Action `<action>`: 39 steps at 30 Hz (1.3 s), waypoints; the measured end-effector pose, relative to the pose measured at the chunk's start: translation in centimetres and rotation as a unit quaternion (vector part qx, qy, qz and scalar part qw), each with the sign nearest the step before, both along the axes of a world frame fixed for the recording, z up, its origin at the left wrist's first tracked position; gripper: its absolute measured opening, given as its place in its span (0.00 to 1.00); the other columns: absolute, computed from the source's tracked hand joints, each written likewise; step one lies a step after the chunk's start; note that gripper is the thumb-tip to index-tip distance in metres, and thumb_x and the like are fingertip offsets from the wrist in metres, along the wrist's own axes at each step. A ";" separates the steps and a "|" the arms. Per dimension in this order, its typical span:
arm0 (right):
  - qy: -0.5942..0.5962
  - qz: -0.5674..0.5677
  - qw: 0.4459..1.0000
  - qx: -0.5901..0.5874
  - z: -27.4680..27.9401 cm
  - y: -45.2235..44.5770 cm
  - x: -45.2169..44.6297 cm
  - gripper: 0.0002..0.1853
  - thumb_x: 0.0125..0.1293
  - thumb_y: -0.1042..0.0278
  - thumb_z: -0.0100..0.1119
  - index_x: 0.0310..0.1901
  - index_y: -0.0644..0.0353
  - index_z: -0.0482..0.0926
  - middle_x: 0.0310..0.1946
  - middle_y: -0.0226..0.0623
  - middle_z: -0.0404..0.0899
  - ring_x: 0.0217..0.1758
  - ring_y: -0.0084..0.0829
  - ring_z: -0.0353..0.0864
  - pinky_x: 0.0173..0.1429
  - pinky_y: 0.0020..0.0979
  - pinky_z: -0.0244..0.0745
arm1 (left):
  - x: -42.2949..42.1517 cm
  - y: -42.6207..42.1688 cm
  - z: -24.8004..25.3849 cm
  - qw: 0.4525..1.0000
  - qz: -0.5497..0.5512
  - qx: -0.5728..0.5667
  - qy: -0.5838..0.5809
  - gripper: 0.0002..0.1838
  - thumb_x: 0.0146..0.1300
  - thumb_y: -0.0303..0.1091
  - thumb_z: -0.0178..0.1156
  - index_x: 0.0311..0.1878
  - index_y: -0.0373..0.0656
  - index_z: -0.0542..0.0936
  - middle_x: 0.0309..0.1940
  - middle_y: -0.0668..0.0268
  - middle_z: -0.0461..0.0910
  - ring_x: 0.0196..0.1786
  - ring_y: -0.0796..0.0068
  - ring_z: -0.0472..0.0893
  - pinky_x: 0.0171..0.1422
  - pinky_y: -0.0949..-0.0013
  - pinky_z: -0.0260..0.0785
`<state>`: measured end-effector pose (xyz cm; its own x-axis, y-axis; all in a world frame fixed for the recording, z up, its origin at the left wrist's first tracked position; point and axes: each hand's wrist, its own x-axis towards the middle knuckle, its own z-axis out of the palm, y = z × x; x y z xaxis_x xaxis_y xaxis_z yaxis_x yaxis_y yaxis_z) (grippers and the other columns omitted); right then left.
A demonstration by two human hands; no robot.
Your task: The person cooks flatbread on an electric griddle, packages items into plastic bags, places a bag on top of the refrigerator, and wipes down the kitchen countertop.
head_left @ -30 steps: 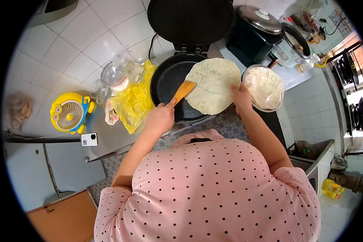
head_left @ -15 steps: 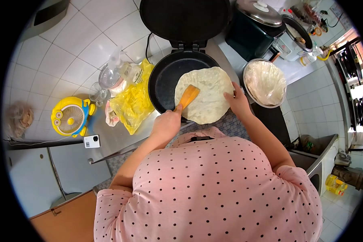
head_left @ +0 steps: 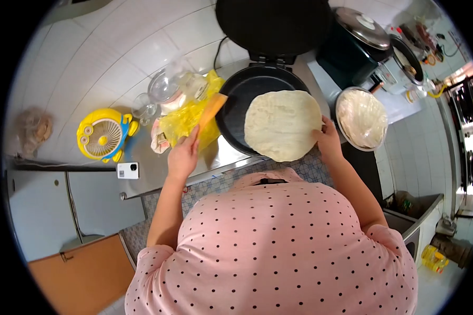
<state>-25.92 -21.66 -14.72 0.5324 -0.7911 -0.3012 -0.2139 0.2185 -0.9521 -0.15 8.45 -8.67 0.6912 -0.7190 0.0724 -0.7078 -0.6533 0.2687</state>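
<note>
A round, pale flatbread (head_left: pixel 283 123) lies partly over the black electric griddle pan (head_left: pixel 234 107) and overhangs its near right rim. My right hand (head_left: pixel 328 140) pinches the flatbread's right edge, with the thumb on top. My left hand (head_left: pixel 184 155) is closed around the handle of a wooden spatula (head_left: pixel 212 108). The blade is raised at the pan's left rim, apart from the bread and in front of a yellow plastic bag (head_left: pixel 183 126). Behind the pan, the griddle's black lid (head_left: pixel 273 26) stands up.
Glass vessels (head_left: pixel 143 106), a yellow toy-shaped fan (head_left: pixel 102 137) and a white phone (head_left: pixel 127 170) stand or lie to the left. On the right are a plastic-covered bowl (head_left: pixel 361 118), a dark green cooker (head_left: pixel 347 58) and a sink (head_left: pixel 412 210).
My left hand has drawn the spatula off the flatbread, leftward past the pan's rim. My right hand still grips the bread's edge. The whole view has shifted slightly.
</note>
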 end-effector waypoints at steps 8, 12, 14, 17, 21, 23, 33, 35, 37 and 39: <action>-0.040 -0.050 0.998 -0.006 -1.6 0.3 0.7 0.29 0.56 0.76 0.54 0.62 0.65 0.67 0.45 0.41 0.78 0.43 0.30 0.78 0.46 0.30 0.73 | 6.0 5.2 -8.8 1.000 0.002 -0.007 -0.020 0.25 0.63 0.34 0.58 0.65 0.47 0.71 0.42 0.49 0.76 0.46 0.49 0.76 0.50 0.56 0.69; 0.035 -0.113 0.992 -0.044 -0.8 1.5 1.2 0.27 0.55 0.73 0.55 0.61 0.63 0.71 0.41 0.40 0.79 0.41 0.30 0.78 0.45 0.30 0.73 | 3.6 3.3 -6.7 0.989 -0.054 -0.057 -0.129 0.24 0.59 0.28 0.60 0.61 0.43 0.74 0.50 0.50 0.72 0.53 0.52 0.72 0.58 0.58 0.65; 0.046 -0.128 0.990 -0.032 0.6 2.6 1.3 0.27 0.56 0.74 0.55 0.60 0.63 0.71 0.40 0.40 0.79 0.41 0.29 0.78 0.44 0.29 0.73 | 2.4 2.8 -5.2 0.989 -0.089 -0.118 -0.011 0.24 0.58 0.26 0.59 0.60 0.42 0.75 0.51 0.50 0.71 0.54 0.52 0.72 0.58 0.58 0.65; 0.056 -0.134 0.989 -0.028 0.0 2.8 1.3 0.25 0.57 0.75 0.53 0.58 0.64 0.73 0.39 0.38 0.79 0.40 0.27 0.78 0.43 0.28 0.72 | 0.2 0.8 -4.5 0.967 -0.159 -0.195 0.044 0.17 0.59 0.25 0.58 0.54 0.39 0.79 0.44 0.55 0.75 0.46 0.55 0.75 0.53 0.60 0.68; -0.046 -0.155 0.986 -0.026 2.6 3.7 2.1 0.19 0.59 0.78 0.50 0.54 0.66 0.76 0.39 0.36 0.79 0.39 0.27 0.77 0.44 0.27 0.73 | -3.1 -2.5 -2.7 0.927 -0.253 -0.261 0.089 0.14 0.58 0.22 0.59 0.49 0.39 0.81 0.40 0.58 0.77 0.41 0.58 0.77 0.47 0.63 0.71; -0.106 -0.207 0.973 0.002 5.1 3.1 1.7 0.18 0.60 0.78 0.49 0.52 0.66 0.77 0.40 0.36 0.79 0.39 0.27 0.78 0.43 0.28 0.74 | -4.4 -3.9 -1.6 0.904 -0.294 -0.287 0.115 0.13 0.58 0.21 0.59 0.47 0.39 0.82 0.39 0.58 0.77 0.40 0.60 0.77 0.45 0.65 0.71; -0.143 -0.435 0.889 0.025 1.4 -8.0 -11.7 0.19 0.64 0.80 0.43 0.57 0.68 0.72 0.49 0.44 0.76 0.47 0.38 0.77 0.46 0.35 0.76 | -10.9 -8.5 1.9 0.863 -0.395 -0.282 0.139 0.12 0.55 0.19 0.60 0.45 0.35 0.81 0.36 0.58 0.77 0.38 0.60 0.77 0.42 0.65 0.70; -0.055 -0.419 0.904 0.060 -1.0 -9.0 -12.7 0.18 0.64 0.79 0.45 0.56 0.67 0.72 0.48 0.43 0.75 0.43 0.35 0.75 0.43 0.32 0.74 | -11.6 -9.8 1.8 0.860 -0.411 -0.273 0.130 0.12 0.55 0.20 0.60 0.45 0.35 0.81 0.36 0.58 0.77 0.37 0.60 0.77 0.42 0.65 0.70; 0.018 -0.398 0.915 0.059 -3.6 -9.4 -13.2 0.17 0.64 0.77 0.49 0.55 0.67 0.73 0.48 0.40 0.75 0.44 0.32 0.74 0.44 0.30 0.73 | -12.6 -10.8 2.5 0.860 -0.421 -0.258 0.133 0.12 0.56 0.20 0.60 0.44 0.36 0.81 0.37 0.58 0.77 0.37 0.60 0.77 0.42 0.65 0.70; -0.005 -0.407 0.913 0.017 -5.5 -8.5 -13.6 0.18 0.63 0.76 0.51 0.56 0.65 0.72 0.48 0.39 0.75 0.44 0.32 0.75 0.46 0.31 0.73 | -13.1 -11.4 2.9 0.855 -0.433 -0.244 0.151 0.12 0.56 0.20 0.59 0.44 0.36 0.82 0.37 0.58 0.77 0.38 0.61 0.77 0.43 0.66 0.70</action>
